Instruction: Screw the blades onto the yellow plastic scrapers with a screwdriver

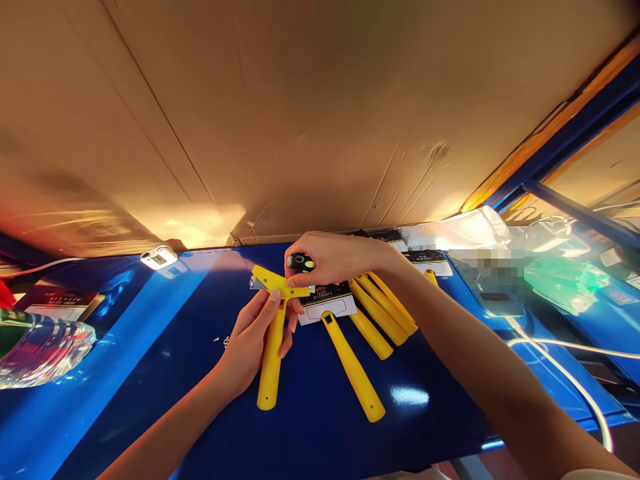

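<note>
My left hand [247, 340] is closed around the neck of a yellow scraper [271, 367], its handle pointing down toward me. The scraper's wide head has small holes, and a strip of metal blade [257, 285] shows along its edge. My right hand [333, 257] grips the black and light-green handle of a screwdriver [301, 262] over the head; the tool's tip is hidden. Right of the scraper lies a loose yellow handle [354, 367] with a square opening at its top. Several more yellow handles [383, 310] are piled beside a black-and-white printed card [327, 308].
Tiny metal screws [226, 342] lie left of my left hand on the blue table [200, 413]. A clear bottle [47, 350] is at the left edge, a small white device [159, 257] at the back. On the right are a phone [485, 283], a white cable [565, 383] and green plastic wrap [567, 283].
</note>
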### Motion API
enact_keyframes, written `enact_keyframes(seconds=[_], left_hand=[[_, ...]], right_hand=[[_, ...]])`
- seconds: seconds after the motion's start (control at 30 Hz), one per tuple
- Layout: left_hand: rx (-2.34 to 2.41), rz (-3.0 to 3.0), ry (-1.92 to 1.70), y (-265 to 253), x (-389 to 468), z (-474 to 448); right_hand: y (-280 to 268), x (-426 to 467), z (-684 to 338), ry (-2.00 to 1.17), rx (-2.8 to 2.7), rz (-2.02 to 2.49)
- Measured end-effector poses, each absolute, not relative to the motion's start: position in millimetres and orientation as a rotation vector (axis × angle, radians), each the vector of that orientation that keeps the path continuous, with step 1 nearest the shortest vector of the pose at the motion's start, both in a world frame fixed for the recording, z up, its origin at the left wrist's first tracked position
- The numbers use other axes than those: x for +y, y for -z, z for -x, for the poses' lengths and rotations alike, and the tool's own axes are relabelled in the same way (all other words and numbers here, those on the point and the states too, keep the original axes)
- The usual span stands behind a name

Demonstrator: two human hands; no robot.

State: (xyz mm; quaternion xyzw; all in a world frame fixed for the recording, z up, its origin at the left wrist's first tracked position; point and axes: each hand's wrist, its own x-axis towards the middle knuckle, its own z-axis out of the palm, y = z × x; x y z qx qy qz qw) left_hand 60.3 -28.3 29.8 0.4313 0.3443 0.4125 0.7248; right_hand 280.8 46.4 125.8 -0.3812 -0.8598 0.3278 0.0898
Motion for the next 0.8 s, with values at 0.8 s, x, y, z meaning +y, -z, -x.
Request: enact_keyframes(seconds=[0.8], left_hand=[[0.833,-1.027,-0.954,-33,-23,-59]], right_hand=[[-114,64,-275,-0.918,-2.661,1.001]])
